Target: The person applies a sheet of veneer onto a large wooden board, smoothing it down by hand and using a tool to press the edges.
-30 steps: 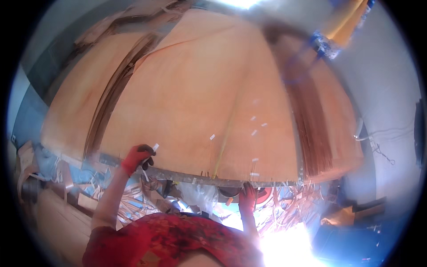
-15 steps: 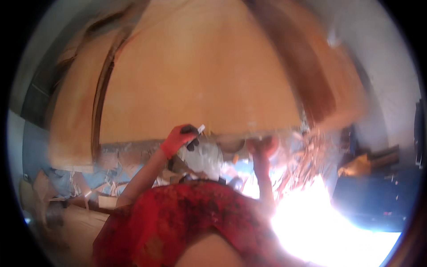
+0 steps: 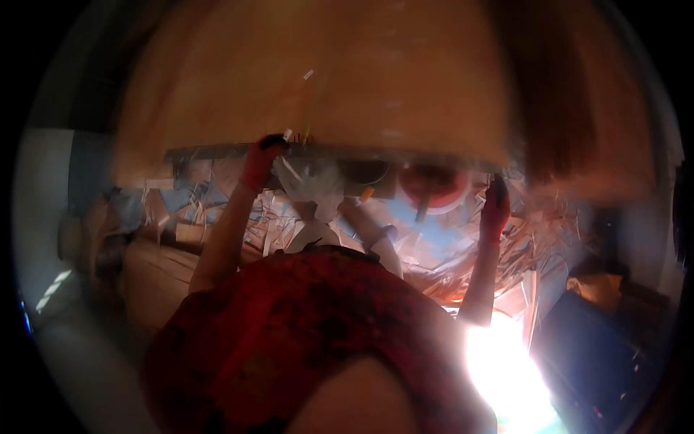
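A large, pale tan wooden sheet (image 3: 318, 94) with small white marks spans the top of the view. My left hand (image 3: 264, 163), in a red and black glove, is closed at its front edge, with a small white strip (image 3: 288, 135) between the fingers. Farther right, my right hand (image 3: 494, 206), gloved alike, is at the edge near the sheet's right corner; its fingers are dark and blurred, so their grip is unclear. A red round object (image 3: 432, 182) and a translucent plastic bag (image 3: 322, 192) lie below the edge.
A darker stack of wooden sheets (image 3: 560, 108) is at the upper right. Wood scraps and strips (image 3: 188, 233) are strewn below. A blue object (image 3: 589, 362) and yellowish pieces (image 3: 589, 289) sit at the lower right, beside glaring light. A pale wall (image 3: 50, 173) runs along the left.
The view has tilted down, so the sheets sit higher in it and more clutter shows. My right hand has moved rightward along the edge; my left hand keeps the white strip.
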A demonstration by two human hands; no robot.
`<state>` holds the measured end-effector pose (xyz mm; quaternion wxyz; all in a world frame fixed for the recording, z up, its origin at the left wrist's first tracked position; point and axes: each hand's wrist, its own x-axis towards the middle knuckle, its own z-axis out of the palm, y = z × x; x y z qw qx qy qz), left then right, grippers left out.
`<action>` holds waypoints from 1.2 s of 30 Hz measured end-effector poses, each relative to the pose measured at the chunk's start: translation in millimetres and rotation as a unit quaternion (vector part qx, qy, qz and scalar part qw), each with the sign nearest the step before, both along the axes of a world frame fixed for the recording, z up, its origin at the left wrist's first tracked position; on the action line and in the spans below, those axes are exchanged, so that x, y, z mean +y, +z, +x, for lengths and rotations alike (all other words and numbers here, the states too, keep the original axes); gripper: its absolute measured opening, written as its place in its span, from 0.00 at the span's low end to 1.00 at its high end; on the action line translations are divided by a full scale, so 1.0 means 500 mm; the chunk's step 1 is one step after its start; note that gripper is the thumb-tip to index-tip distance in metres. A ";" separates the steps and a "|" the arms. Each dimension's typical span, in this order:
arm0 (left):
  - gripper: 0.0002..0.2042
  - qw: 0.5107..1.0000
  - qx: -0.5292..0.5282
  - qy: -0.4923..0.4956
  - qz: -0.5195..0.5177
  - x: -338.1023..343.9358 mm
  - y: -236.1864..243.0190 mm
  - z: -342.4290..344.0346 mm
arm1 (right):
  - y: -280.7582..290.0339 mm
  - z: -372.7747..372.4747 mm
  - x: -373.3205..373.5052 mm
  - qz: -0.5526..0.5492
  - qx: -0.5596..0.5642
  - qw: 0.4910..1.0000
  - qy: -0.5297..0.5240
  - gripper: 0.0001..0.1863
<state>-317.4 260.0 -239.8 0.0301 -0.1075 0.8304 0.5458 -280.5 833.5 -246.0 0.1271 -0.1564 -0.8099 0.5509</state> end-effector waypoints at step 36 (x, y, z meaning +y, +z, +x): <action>0.07 0.987 -0.013 0.160 -0.020 -0.090 -0.143 -0.173 | -0.067 -0.410 -0.052 0.488 -0.144 0.857 0.079 0.34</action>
